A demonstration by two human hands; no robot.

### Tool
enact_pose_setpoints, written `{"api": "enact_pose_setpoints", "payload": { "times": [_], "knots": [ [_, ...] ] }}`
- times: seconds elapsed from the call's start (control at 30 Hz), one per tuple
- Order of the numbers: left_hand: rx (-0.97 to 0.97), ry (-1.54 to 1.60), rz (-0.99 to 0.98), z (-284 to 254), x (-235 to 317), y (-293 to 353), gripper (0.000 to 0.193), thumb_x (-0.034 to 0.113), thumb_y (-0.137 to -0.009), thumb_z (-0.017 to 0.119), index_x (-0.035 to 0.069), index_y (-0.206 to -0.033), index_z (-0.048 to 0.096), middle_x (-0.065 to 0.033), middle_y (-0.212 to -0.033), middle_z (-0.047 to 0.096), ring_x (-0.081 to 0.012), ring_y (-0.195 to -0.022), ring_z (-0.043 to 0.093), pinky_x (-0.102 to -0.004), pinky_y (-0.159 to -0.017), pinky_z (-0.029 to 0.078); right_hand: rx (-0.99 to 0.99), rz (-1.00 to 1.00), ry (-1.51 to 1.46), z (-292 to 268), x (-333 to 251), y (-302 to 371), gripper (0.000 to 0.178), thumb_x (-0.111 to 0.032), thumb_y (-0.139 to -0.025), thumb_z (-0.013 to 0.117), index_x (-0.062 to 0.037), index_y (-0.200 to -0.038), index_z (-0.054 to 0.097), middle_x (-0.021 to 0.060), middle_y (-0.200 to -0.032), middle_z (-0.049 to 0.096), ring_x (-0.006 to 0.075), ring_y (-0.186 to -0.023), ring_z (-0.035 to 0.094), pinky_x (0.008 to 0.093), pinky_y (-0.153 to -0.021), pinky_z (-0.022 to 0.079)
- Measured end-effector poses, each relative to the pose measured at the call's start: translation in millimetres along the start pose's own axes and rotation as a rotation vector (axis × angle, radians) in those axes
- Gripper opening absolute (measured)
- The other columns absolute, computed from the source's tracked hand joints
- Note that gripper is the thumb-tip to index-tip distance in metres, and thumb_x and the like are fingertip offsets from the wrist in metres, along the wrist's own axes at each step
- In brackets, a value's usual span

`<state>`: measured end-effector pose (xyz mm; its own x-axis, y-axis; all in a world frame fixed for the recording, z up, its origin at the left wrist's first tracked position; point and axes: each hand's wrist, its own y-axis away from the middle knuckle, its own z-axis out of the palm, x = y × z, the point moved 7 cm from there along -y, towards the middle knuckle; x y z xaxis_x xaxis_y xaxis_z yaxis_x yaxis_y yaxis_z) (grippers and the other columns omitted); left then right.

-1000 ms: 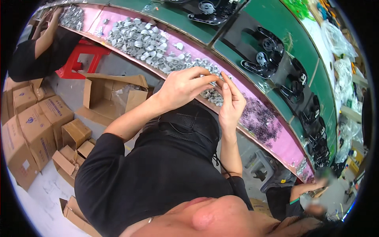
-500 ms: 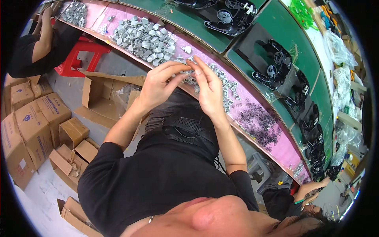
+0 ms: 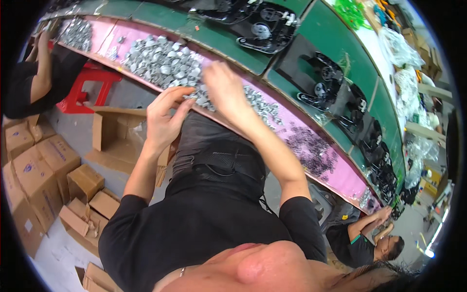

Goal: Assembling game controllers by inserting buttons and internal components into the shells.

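My left hand [image 3: 165, 117] hovers at the near edge of the bench, thumb and forefinger curled toward each other in a pinch. What sits between the tips blends with the grey parts behind. Over the pink bench surface, my right hand [image 3: 224, 90] is smeared by motion, so its fingers do not show clearly. It is beside the right end of a heap of small grey moulded parts [image 3: 158, 62]. Smaller grey pieces [image 3: 265, 104] lie right of that hand. Further right a patch of small dark springs [image 3: 311, 151] is spread on the pink surface [image 3: 348, 184].
A green conveyor [image 3: 361, 53] beyond the bench carries glossy black housings [image 3: 262, 31]. Cardboard boxes [image 3: 46, 163] and an open carton [image 3: 114, 129] stand at left, near a red stool [image 3: 90, 87]. Co-workers sit far left [image 3: 41, 73] and lower right [image 3: 357, 243].
My hands have parted. The right hand has swung left and away from me to the grey heap; the left has shifted left and slightly lower. The view has shifted a little.
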<state>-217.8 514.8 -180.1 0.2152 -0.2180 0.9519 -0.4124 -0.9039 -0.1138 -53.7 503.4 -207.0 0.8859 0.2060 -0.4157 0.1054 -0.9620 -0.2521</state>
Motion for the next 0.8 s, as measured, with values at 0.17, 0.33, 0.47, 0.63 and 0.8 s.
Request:
{"api": "enact_pose_setpoints", "payload": {
  "times": [0.17,0.33,0.47,0.63,0.8],
  "knots": [
    [0.042,0.121,-0.058,-7,-8,4,0.025,-0.006,-0.091,0.076,-0.002,-0.116,0.075,-0.0116,-0.11,0.075,-0.0123,-0.082,0.069,-0.0259,-0.071,0.057,0.374,0.056,0.041,-140,30,-13,0.02,-0.006,-0.086,0.08,-0.0042,-0.106,0.076,0.014,-0.101,0.074,0.0311,-0.091,0.073,0.0382,-0.081,0.059],
    [-0.002,0.124,-0.01,3,7,-1,0.025,-0.004,-0.091,0.077,-0.001,-0.115,0.075,-0.0115,-0.111,0.075,-0.0142,-0.086,0.071,-0.0263,-0.072,0.057,0.321,0.378,0.35,-196,185,-35,0.025,-0.02,-0.09,0.077,-0.0042,-0.109,0.079,0.0204,-0.105,0.075,0.0402,-0.102,0.072,0.0478,-0.092,0.056],
    [-0.023,0.124,0.022,6,7,-3,0.024,-0.003,-0.091,0.077,-0.001,-0.115,0.075,-0.0123,-0.111,0.075,-0.0149,-0.085,0.071,-0.0266,-0.071,0.057,0.305,0.389,0.601,-216,217,-29,0.039,-0.023,-0.091,0.077,-0.0051,-0.125,0.074,0.0171,-0.12,0.074,0.0389,-0.114,0.068,0.0466,-0.099,0.054],
    [0.016,0.071,-0.097,-20,-22,25,0.023,-0.002,-0.093,0.076,-0.002,-0.116,0.074,-0.0094,-0.109,0.074,-0.0115,-0.082,0.069,-0.0254,-0.068,0.056,0.535,-0.003,0.12,-196,28,-32,0.012,-0.005,-0.089,0.075,-0.0068,-0.101,0.075,0.0106,-0.096,0.075,0.0295,-0.083,0.072,0.0391,-0.075,0.058],
    [0.041,0.128,-0.201,-29,-30,27,0.023,0.0,-0.096,0.074,-0.001,-0.119,0.074,-0.0064,-0.113,0.072,-0.0065,-0.082,0.068,-0.0216,-0.067,0.055,-0.031,0.095,-0.284,-34,5,-2,0.018,-0.01,-0.092,0.075,-0.0031,-0.109,0.074,0.0124,-0.105,0.073,0.0341,-0.095,0.073,0.041,-0.083,0.058]
  ]
}}
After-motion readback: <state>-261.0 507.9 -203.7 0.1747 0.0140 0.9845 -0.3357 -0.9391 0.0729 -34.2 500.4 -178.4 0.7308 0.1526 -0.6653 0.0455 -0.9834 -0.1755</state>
